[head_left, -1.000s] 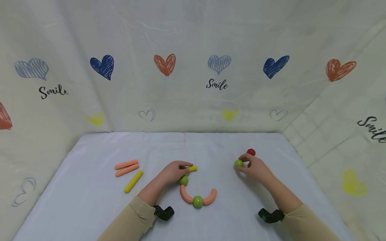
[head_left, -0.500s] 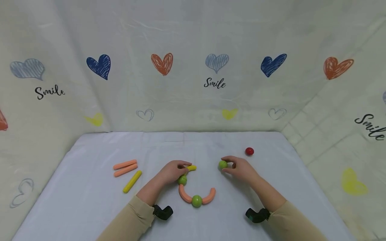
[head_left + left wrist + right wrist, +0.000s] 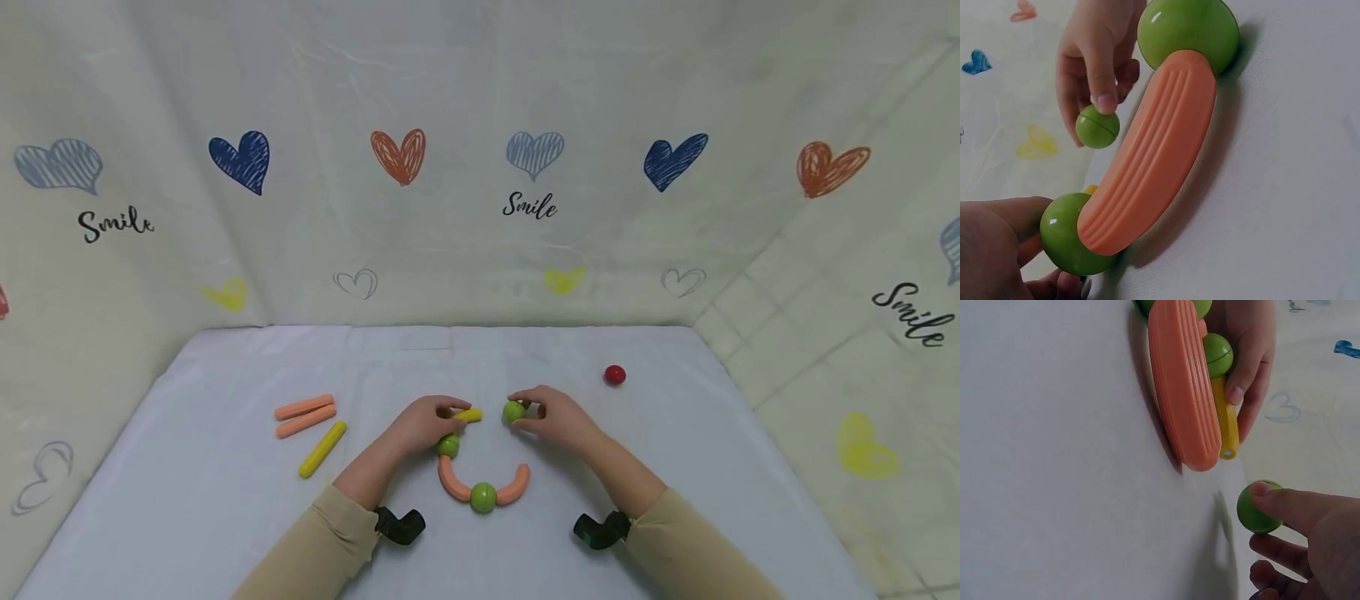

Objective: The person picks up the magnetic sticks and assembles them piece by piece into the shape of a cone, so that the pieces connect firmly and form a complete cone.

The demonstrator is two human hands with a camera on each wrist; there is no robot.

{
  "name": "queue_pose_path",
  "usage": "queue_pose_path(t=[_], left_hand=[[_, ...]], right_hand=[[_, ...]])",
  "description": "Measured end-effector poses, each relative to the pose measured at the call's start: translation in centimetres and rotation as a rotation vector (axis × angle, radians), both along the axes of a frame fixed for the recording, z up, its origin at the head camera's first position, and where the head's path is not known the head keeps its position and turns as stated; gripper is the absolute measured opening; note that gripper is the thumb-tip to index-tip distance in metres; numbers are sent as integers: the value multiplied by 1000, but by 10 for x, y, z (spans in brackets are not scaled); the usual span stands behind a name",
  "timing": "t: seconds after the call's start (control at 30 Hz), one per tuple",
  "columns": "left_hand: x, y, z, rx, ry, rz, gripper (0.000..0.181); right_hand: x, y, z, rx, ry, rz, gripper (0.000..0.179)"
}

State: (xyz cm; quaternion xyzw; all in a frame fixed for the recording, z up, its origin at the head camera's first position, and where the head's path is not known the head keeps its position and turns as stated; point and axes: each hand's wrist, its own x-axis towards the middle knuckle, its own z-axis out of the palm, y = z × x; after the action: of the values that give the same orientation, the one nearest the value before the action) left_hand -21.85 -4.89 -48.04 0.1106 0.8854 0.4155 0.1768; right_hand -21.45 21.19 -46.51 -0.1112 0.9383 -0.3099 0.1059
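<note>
My left hand (image 3: 422,423) grips a yellow toy rod (image 3: 472,415) at the far end of a joined chain. From that rod the chain runs through a green ball (image 3: 448,447), a curved orange rod (image 3: 1150,156), a second green ball (image 3: 483,497) and another curved orange rod (image 3: 1182,394). Between its thumb and fingers, my right hand (image 3: 558,420) pinches a loose green ball (image 3: 1257,515). This ball is held a short gap to the right of the yellow rod's free end, which shows a small pale spot (image 3: 1228,453) in the right wrist view.
Two straight orange rods (image 3: 305,421) and a yellow rod (image 3: 322,449) lie on the white tablecloth (image 3: 187,500) at the left. A red ball (image 3: 615,375) sits at the back right. Behind the table hangs a sheet printed with hearts (image 3: 398,157).
My right hand has carried the green ball leftward, away from the red ball and close to the yellow rod's end. The left hand keeps its grip on the yellow rod.
</note>
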Motion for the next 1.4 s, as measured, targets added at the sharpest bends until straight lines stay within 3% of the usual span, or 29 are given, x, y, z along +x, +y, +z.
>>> queue_pose_path(t=[0.57,0.93,1.1,1.4], left_hand=[[-3,-3,1,53,-21,15,31],[-1,-3,-3,61,-19,-2,32],[-1,-4,-4,62,-19,0,32],[-2,-5,-2,56,-12,-5,32]], right_hand=[[-3,-23,1,28,-41,88,43],[-3,-28,-2,42,-2,156,46],[-3,-27,1,35,-2,142,50],[-2,-22,13,20,19,113,42]])
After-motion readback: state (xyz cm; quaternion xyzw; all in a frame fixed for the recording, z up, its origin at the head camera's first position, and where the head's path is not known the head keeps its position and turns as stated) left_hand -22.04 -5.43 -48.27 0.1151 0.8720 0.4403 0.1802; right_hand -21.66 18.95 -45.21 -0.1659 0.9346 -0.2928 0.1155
